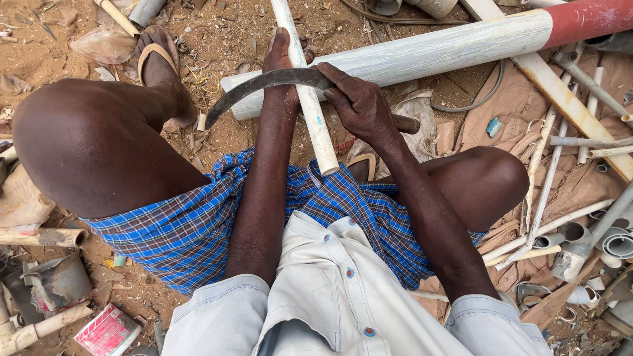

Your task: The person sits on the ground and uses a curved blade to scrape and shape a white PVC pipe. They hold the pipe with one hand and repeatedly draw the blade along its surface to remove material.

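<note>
My only view comes from a camera on the worker's head, tilted steeply down over the chest and lap. It sits close: shirt front fills the bottom edge, bent knees the left and right sides. It faces forward and down to sandy ground (231, 39) at the top edge, strewn with pipes. I have no second view to overlap.

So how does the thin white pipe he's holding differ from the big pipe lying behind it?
The thin white pipe is slim, plain white and gripped by the left hand. The big pipe is far thicker, has a red end and lies on the ground. Both are pale and round.
</note>
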